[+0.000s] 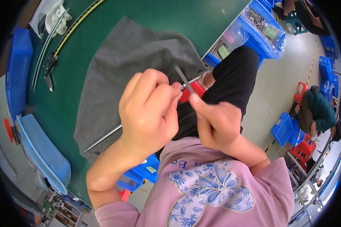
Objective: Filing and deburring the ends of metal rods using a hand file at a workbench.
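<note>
My left hand [149, 108] is closed round a slim metal rod [104, 139], whose lower left part passes over the grey cloth [110, 72]. The rod's other end shows past my fingertips, pointing up and right. In my right hand [219, 123] a narrow flat grey metal strip [184, 79], resembling a small file, is pinched under the thumb. It crosses the rod close to my left fingertips; whether the two touch I cannot tell. Both hands are above the cloth's right side and my lap.
On the green table [72, 49] lie a utility knife [49, 70], a yellow-black ruler [75, 30], thin metal rods [41, 56] and a white glove [57, 19]. Blue baskets [49, 147] line the left. Bins of metal parts [259, 20] stand right of the table. A person [318, 109] is at far right.
</note>
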Motion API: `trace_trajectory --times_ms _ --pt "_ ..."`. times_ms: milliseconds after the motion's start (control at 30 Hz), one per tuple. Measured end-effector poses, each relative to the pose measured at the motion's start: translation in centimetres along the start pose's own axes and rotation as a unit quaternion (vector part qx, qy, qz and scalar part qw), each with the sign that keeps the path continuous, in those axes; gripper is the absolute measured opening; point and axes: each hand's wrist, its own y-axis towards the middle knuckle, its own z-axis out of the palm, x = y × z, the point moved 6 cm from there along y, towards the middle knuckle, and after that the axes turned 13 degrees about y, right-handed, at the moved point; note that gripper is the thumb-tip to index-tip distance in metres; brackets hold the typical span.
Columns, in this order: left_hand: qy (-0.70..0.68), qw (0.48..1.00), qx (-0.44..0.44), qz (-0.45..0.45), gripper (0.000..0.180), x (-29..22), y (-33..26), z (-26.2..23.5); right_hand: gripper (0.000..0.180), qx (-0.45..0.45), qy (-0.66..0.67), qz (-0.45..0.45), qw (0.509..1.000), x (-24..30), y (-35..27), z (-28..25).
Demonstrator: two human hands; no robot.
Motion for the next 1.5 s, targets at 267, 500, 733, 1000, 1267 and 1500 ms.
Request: trace_trajectory --times_ms 267,500,733,1000,1267,1500 --pt "0.001 1.000 -0.008 -0.003 0.019 -0.1 0.2 -0.1 0.051 -0.009 0.012 0.013 1.000 0.2 -0.1 -0.5" --pt "-0.001 1.000 -0.015 0.004 0.019 0.0 0.0 0.0 0.040 0.001 0.032 0.027 0.999 0.4 -0.9 -0.7" --pt "0.010 1.000 -0.020 0.003 0.018 0.1 0.1 -0.2 0.041 0.010 -0.017 -0.004 1.000 0.1 -0.5 0.3" --pt "0.016 1.000 -0.018 0.005 0.018 0.0 0.1 -0.2 0.053 -0.041 -0.031 -0.014 0.999 0.1 0.4 0.7" --pt "0.022 1.000 -0.011 0.000 0.018 0.0 0.0 -0.2 0.045 0.016 -0.013 -0.007 1.000 0.1 0.3 0.2" --pt "0.022 1.000 -0.012 0.017 0.018 -0.1 0.2 -0.1 0.043 -0.004 -0.006 -0.015 1.000 0.0 1.5 0.3"
